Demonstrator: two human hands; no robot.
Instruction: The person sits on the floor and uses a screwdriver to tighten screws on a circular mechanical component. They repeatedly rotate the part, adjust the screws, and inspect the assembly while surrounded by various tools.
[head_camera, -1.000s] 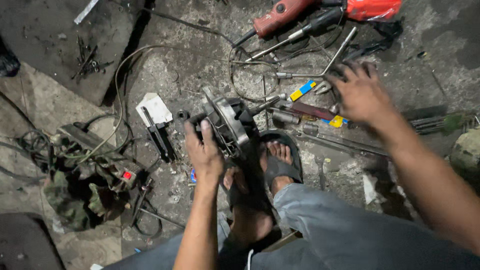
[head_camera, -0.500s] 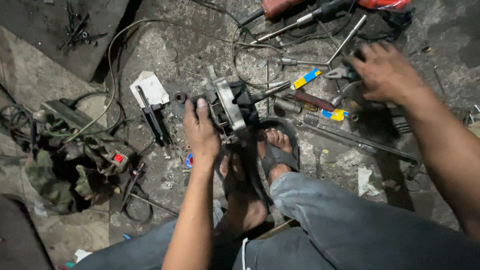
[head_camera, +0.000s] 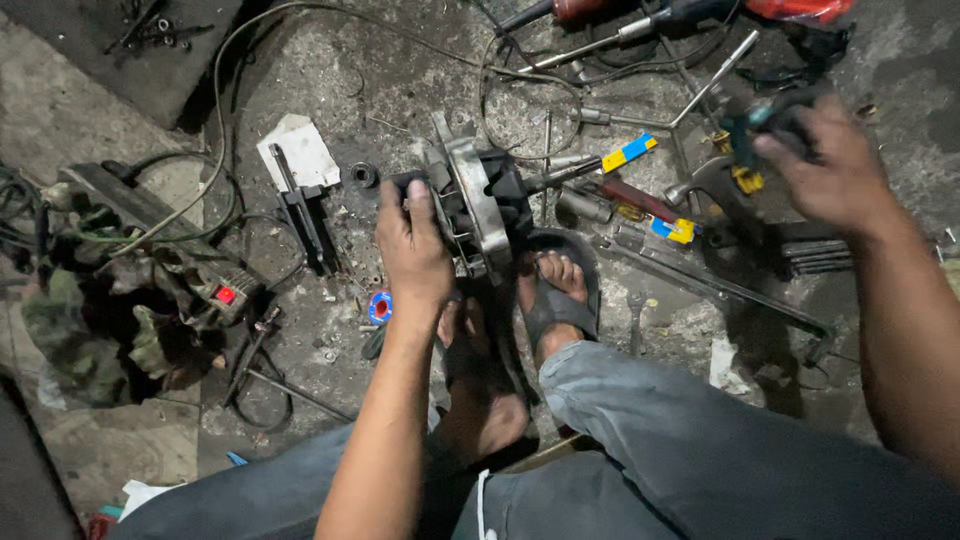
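Observation:
A dark motor assembly (head_camera: 480, 205) with a grey metal flange and a protruding shaft rests on the grimy concrete floor, just in front of my two sandalled feet (head_camera: 553, 290). My left hand (head_camera: 412, 250) grips its left end, fingers curled over the black part. My right hand (head_camera: 828, 170) is raised at the upper right, closed around a dark tool (head_camera: 768, 118) with a teal part. Below it lie a hammer (head_camera: 712, 185), a yellow-and-blue handled tool (head_camera: 628, 152) and a red-handled one (head_camera: 632, 200).
Long metal rods and a wrench (head_camera: 700, 280) lie right of my feet. A red power drill (head_camera: 790, 10) lies at the top. A white card (head_camera: 295, 150), black bracket (head_camera: 305, 225), small ring (head_camera: 364, 175), cables and a camouflage cloth (head_camera: 110, 310) sit on the left.
My right hand has lifted off the tool pile with a dark tool in it and moved right. My left hand keeps its hold on the motor assembly.

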